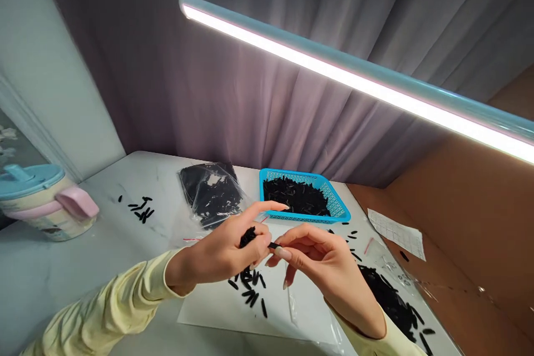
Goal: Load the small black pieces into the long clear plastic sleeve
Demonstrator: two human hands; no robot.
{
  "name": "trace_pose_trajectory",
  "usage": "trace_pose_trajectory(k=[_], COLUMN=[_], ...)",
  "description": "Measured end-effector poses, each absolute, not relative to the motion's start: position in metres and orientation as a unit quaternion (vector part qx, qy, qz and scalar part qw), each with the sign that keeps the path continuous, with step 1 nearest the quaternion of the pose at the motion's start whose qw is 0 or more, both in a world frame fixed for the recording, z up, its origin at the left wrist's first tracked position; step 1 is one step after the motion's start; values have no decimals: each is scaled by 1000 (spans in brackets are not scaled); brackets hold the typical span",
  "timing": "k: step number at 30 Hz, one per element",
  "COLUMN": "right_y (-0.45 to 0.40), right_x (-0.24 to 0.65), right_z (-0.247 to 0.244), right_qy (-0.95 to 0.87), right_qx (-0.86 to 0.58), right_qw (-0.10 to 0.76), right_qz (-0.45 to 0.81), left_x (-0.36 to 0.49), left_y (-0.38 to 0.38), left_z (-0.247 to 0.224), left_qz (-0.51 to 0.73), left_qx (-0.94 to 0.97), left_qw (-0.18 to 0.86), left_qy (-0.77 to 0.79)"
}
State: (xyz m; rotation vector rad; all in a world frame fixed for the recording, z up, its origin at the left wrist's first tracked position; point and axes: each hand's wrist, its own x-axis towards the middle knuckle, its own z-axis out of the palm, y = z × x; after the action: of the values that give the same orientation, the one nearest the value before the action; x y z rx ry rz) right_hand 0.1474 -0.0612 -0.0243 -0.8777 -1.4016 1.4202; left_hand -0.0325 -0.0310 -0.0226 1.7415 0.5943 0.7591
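Near the middle of the view, my left hand (225, 253) is closed round a bunch of small black strips (247, 237), its index finger stretched out. One black strip (273, 245) spans the gap between my hands. Its right end is pinched between the thumb and index finger of my right hand (323, 256), whose other fingers are loosely curled. Loose black pieces (251, 296) lie below on a white sheet (217, 311). What exactly these small, dark, elongated pieces are, I cannot make out.
Behind my hands stands a blue plastic basket (340, 208) full of black pieces, beside clear bags (212, 192) of dark contents. A black heap (387, 297) lies right. Left are scattered pieces (144, 211) and a lidded cup (50, 206). Overhead hangs a lit tube lamp (334, 69).
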Motion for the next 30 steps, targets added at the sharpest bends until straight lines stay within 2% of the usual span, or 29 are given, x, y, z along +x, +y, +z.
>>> trace_pose_trajectory(k=[3, 6, 8, 10, 14, 16, 19, 22, 25, 28, 30], right_y=[-70, -77, -75, -64, -6, 32, 76, 82, 49, 4, -18], right_x=[127, 114, 113, 118, 145, 161, 178, 178, 164, 149, 144], right_z=[-25, -28, -32, -36, -43, -43, -36, -20, -4, -1, -7], right_qy=[-543, -528, -532, -555, -585, -584, -607, -653, -724, -825, -870], right_qx=[-384, -420, -447, -489, -621, -647, -667, -647, -578, -427, -333], right_qw=[477, 492, 500, 497, 451, 431, 383, 352, 328, 301, 320], right_qz=[575, 551, 517, 453, 262, 235, 203, 177, 186, 217, 174], left_x=[-50, -58, -58, -56, -53, -54, -55, -50, -36, -17, -5], left_y=[-27, -24, -21, -16, 6, 16, 21, 15, 10, 10, 11], left_z=[-30, -37, -42, -47, -63, -71, -77, -72, -61, -51, -48], left_qz=[305, 289, 305, 320, 248, 207, 225, 266, 298, 323, 336], left_qx=[806, 829, 787, 676, 235, 174, 128, 98, 79, 73, 78], left_qw=[456, 436, 493, 614, 888, 910, 917, 916, 911, 901, 890], left_qy=[223, 198, 210, 252, 307, 313, 303, 285, 275, 281, 300])
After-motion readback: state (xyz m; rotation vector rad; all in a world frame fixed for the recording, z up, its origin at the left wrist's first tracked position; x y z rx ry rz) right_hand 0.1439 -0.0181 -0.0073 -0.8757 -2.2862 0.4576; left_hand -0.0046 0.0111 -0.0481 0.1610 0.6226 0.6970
